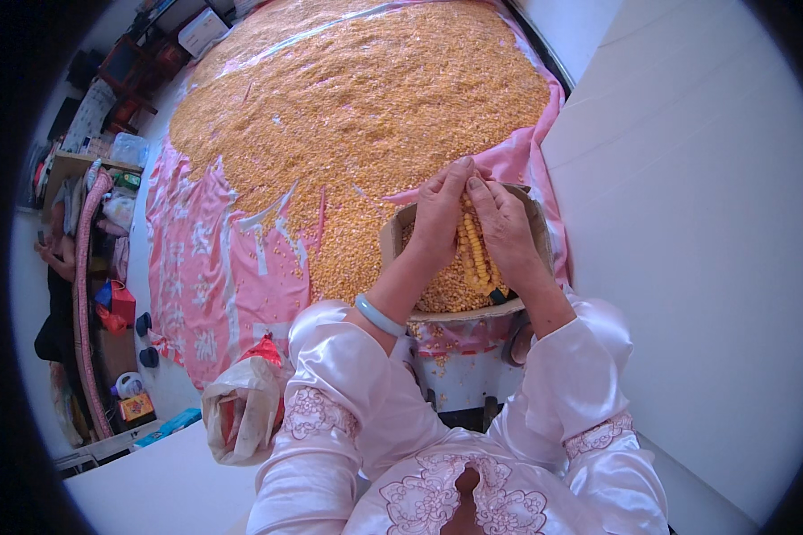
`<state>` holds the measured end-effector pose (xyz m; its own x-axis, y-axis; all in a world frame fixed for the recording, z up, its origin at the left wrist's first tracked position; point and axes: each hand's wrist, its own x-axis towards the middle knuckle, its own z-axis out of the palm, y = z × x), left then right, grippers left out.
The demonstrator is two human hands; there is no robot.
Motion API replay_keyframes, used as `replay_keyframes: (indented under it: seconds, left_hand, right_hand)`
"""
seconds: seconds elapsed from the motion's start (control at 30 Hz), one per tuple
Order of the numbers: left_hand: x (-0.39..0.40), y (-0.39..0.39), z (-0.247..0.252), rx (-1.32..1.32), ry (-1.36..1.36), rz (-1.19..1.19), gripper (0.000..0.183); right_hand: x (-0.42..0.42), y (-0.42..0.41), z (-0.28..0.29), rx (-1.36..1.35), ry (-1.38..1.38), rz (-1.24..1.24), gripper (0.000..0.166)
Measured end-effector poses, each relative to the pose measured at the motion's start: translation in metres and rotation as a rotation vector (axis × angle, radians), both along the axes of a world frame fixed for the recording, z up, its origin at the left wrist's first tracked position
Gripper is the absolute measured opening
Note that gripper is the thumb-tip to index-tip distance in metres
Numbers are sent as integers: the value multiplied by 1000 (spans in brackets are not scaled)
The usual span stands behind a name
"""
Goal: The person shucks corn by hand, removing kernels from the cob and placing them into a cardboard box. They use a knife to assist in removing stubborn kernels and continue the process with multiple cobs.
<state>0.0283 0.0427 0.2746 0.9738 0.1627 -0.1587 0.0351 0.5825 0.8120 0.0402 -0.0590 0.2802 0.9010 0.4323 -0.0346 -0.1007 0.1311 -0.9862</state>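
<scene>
An ear of corn [475,251] with rows partly stripped points down and a little right over a cardboard box [393,235] of loose kernels. Its upper end is between my left hand [440,214] and my right hand [505,224], whose fingertips meet around it. A pale bangle circles my left wrist. Loose kernels [441,294] fill the box below both hands. A small dark object [498,295] lies at the box's near edge, under the ear's lower end.
Corn kernels [361,100] cover a wide pink cloth [181,267] on the floor ahead. A plastic bag [237,408] stands by my left knee. Shelves with household goods [110,334] run along the left. A pale wall [696,234] rises at the right.
</scene>
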Motion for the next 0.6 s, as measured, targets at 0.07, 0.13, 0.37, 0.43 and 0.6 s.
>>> replay_keyframes:
  seconds: [0.07,0.13,0.37,0.43,0.6]
  left_hand:
    - [-1,1,1,-103,37,-39,36]
    - [-2,2,0,-151,24,-57,35]
    - [4,3,-1,-136,10,21,35]
    - [2,1,2,-117,24,47,34]
    - [1,-3,-2,91,-43,145,30]
  right_hand:
    - [1,-3,-3,-17,-21,6,36]
    - [0,-3,-6,-7,-51,-39,35]
    - [-3,-1,0,-160,-265,-46,34]
    - [-6,-1,4,-225,-357,-60,36]
    - [-4,-2,3,-269,-365,-116,34]
